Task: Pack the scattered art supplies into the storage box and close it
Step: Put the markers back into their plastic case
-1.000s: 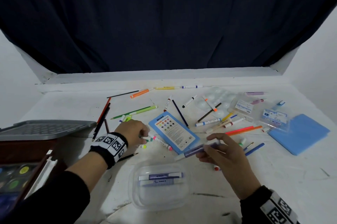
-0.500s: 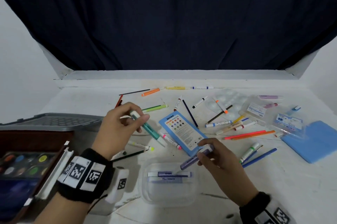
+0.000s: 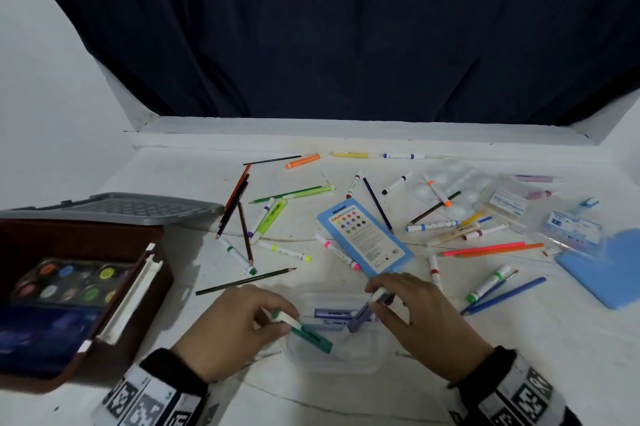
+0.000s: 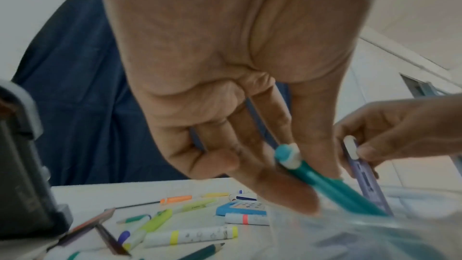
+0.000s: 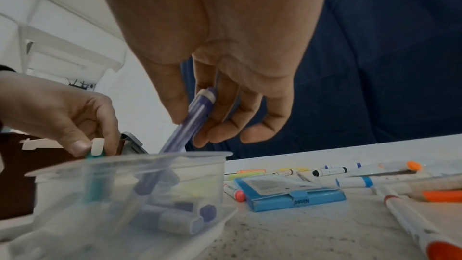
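- The left hand (image 3: 239, 325) has its thumb and fingers curled round a teal marker (image 3: 306, 333), with the far end dipped down into the clear tub (image 3: 375, 361)
- The right hand (image 3: 419, 318) pinches a purple marker (image 3: 363, 314) the same way, tip down in the same tub
- Both markers point in toward each other, so they could bump, and one could slip out of a hand and roll off across the surface (image 3: 450, 356)
- The tub looks light and thin. A hard push on its wall could tip it or slide it, and the purple markers already lying inside could spill out
- The tub sits at 6 o'clock, right by the near edge, so a shove toward the person might send it off the edge, I think
- The big storage box (image 3: 104, 328) stands open at 9 o'clock with a paint tray (image 3: 65, 281) inside, and its grey lid (image 3: 114, 209) lies at 10 o'clock
- Lots of pens and pencils lie spread from 11 o'clock to 3 o'clock, so most of the packing is not done yet
- A green pencil (image 3: 246, 281) lies just past the left hand at about 10 o'clock, and a sleeve or wrist could knock it away
- The blue pencil case (image 3: 363, 238) sits at 12 o'clock, near the tub
- If the tub gets too full, it may not fit in the box and the lid may not shut
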Demonstrator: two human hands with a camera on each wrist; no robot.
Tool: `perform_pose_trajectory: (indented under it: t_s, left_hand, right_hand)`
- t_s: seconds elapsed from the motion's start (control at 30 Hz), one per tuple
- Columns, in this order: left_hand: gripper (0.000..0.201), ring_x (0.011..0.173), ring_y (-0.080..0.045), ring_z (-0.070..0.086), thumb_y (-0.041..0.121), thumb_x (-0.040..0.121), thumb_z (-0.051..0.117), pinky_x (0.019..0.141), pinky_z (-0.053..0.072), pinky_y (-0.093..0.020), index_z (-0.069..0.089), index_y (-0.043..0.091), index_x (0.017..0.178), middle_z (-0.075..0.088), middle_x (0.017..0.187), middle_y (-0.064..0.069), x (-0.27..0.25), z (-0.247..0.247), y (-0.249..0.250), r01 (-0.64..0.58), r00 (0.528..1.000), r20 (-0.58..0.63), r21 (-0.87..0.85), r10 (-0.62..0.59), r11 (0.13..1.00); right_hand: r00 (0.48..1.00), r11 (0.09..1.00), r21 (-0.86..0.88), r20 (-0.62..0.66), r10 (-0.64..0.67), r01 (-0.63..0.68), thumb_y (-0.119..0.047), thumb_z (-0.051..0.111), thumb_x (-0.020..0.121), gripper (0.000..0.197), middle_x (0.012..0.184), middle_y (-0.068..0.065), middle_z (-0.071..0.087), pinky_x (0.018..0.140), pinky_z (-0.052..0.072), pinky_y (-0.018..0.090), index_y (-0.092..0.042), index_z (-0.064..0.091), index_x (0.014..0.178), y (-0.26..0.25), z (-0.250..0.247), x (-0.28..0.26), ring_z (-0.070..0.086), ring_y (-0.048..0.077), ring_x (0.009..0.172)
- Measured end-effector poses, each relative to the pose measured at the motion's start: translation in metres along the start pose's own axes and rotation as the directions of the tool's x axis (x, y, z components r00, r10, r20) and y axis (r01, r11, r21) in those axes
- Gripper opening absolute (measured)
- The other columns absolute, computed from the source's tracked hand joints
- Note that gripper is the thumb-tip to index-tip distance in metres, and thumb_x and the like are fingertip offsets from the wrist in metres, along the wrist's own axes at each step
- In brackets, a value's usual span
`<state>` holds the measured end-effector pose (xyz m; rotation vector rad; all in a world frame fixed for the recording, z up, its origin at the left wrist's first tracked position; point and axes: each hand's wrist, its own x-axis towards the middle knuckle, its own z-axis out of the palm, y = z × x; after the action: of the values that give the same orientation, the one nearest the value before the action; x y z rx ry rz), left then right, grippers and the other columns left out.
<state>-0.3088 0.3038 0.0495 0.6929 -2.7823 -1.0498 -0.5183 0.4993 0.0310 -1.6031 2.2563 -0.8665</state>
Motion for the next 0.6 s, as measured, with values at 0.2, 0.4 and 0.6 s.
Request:
perform_pose_trajectory:
  t_s: [0.2,0.4,0.6]
  left_hand:
    - [0.022,0.099,-0.002,0.053,0.046,0.087,0.069,0.090,0.039,-0.022,0.074,0.040,0.108,0.062,0.102,0.018,0.011,0.009,0.006,-0.159,0.984,0.117,0.278,0.131,0.947]
    - [0.028,0.108,-0.012,0.047,0.050,0.089,0.065,0.090,0.035,-0.027,0.072,0.039,0.114,0.065,0.109,0.014,0.022,0.028,0.019,-0.112,0.980,0.200,0.471,0.017,0.875]
    - [0.027,0.103,-0.011,0.046,0.050,0.084,0.068,0.079,0.029,-0.026,0.071,0.032,0.105,0.064,0.104,0.014,0.025,0.034,0.025,-0.068,0.989,0.149,0.518,-0.011,0.853]
  right_hand:
    - [0.993,0.988,-0.119,0.073,-0.088,0.097,-0.039,0.057,0.091,0.012,0.098,-0.019,0.062,0.083,0.047,0.030,-0.035,0.065,0.099,0.003,0.002,0.003,0.052,0.003,0.093]
    - [0.978,0.958,-0.267,0.203,-0.049,0.104,-0.045,0.052,0.095,0.023,0.105,-0.016,0.058,0.083,0.039,0.028,-0.034,0.068,0.106,-0.010,0.007,0.008,0.048,0.006,0.098]
    - [0.964,0.889,-0.449,0.261,0.040,0.085,-0.041,0.049,0.097,0.027,0.103,-0.008,0.061,0.080,0.031,0.034,-0.027,0.070,0.106,-0.023,0.015,0.012,0.052,0.016,0.098]
